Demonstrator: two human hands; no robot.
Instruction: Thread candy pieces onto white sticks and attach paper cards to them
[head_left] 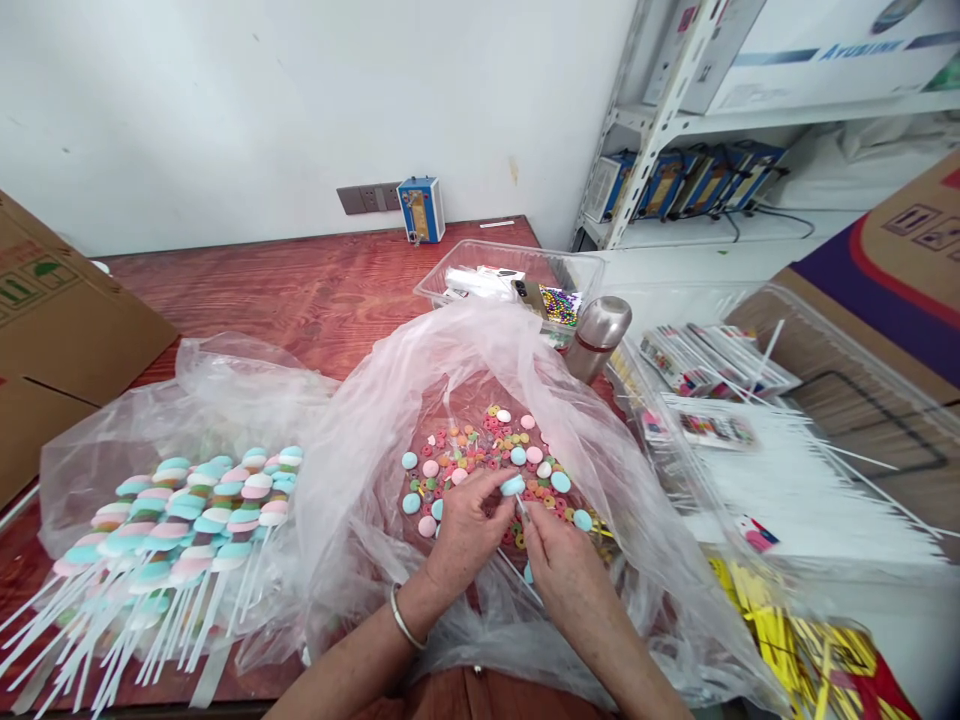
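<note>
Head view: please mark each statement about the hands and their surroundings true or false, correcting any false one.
1. The left hand and right hand are close together at a blue candy. True.
2. The bracelet is on the right wrist. False: it is on the left.
3. The skewered candies lie right of the hands. False: they lie left.
4. The metal flask stands near the clear tray. True.

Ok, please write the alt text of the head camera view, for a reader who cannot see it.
The left hand holds a pale-blue candy near the right hand, above loose candies amid clear plastic. Candy-topped sticks lie to the left; a metal flask and plain white sticks to the right.
</note>
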